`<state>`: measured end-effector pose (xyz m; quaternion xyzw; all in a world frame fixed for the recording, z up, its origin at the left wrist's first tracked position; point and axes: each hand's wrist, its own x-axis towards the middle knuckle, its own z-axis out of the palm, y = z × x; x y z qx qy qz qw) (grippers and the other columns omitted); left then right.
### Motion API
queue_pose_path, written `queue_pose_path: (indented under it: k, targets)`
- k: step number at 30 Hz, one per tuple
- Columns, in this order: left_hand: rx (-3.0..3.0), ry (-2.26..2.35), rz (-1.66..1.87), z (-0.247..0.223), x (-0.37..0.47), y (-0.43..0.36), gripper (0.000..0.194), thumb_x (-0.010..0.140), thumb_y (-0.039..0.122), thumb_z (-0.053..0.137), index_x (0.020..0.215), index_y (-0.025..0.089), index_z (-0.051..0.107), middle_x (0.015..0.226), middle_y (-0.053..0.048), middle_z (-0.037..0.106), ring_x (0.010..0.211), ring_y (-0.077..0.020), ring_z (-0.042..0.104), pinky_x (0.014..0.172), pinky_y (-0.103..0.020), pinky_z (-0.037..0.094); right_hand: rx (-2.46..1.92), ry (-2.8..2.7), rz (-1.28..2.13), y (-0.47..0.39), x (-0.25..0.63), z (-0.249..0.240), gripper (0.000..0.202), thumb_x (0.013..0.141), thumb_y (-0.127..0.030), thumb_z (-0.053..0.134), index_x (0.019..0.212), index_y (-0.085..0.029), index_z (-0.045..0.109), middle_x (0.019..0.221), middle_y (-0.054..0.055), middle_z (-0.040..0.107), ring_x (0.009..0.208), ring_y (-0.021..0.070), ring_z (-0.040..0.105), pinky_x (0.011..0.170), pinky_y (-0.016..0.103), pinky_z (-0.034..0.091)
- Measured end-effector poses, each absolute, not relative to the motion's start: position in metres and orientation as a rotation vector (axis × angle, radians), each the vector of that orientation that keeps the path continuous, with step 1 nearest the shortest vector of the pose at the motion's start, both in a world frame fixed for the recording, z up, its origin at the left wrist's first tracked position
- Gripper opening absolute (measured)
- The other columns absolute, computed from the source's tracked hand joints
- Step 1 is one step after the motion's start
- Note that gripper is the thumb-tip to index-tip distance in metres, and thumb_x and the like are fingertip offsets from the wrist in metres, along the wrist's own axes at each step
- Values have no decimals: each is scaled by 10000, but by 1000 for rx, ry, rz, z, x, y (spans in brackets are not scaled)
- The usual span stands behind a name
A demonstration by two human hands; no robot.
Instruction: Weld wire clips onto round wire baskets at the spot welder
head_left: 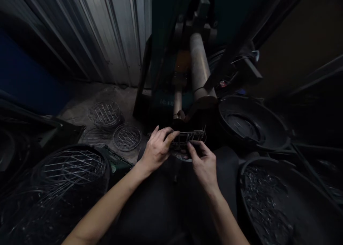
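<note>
A wire rack [198, 133] made of thin metal rods is seen nearly edge-on in front of the machine. My left hand [158, 146] grips its left end, thumb and fingers closed on the wires. At the rack's near right side, my right hand [203, 159] is closed in a pinch, thumb against fingers. Whatever lies between those fingertips is too small and dark to make out. The rack's left end is partly hidden behind my left hand.
Before me stands a dark machine with a thick metal cylinder [199, 63]. Round wire racks [127, 137] lie on the floor at left, with more in a tub [107, 166]. At right, one basin [278, 130] holds wire rings; another tub [242, 188] holds small metal pieces.
</note>
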<state>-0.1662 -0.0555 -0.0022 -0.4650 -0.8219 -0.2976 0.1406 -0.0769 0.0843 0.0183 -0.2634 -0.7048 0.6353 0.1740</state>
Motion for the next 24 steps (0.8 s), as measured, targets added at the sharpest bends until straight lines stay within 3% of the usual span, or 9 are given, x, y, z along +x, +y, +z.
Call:
queue_pose_path:
  k: [4, 9, 13, 24]
  targets:
    - [-1373, -2348, -831, -2, -170, -56, 580, 747, 16, 482, 1296, 173, 382, 1212, -127, 525, 1194, -232, 497, 1078, -522, 319, -751, -2009, 1811, 85, -84, 21, 313, 741, -458, 668, 811, -154, 639, 717, 16, 618, 584, 126, 569, 525, 231, 494]
    - [-1347, -2365, -927, -6, -176, -54, 550, 783, 82, 535, 1297, 188, 371, 1215, -119, 524, 1184, -221, 508, 1080, -511, 327, -699, -2026, 1729, 82, -90, 11, 245, 786, -425, 633, 833, -185, 630, 773, 5, 626, 695, 144, 609, 641, 250, 507]
    - [-1322, -2326, -977, -9, -180, -52, 510, 801, 152, 581, 1273, 189, 391, 1186, -120, 541, 1158, -226, 531, 1071, -511, 343, -755, -1977, 1689, 78, -93, 0, 247, 780, -426, 635, 826, -184, 623, 732, -4, 615, 634, 133, 592, 603, 245, 501]
    - [-1326, -2278, -1035, -12, -194, -46, 524, 791, 110, 568, 1277, 194, 393, 1188, -113, 538, 1147, -225, 539, 1070, -523, 337, -686, -1927, 1630, 78, -106, -6, 236, 803, -410, 610, 846, -177, 611, 759, 5, 635, 658, 141, 615, 647, 265, 515]
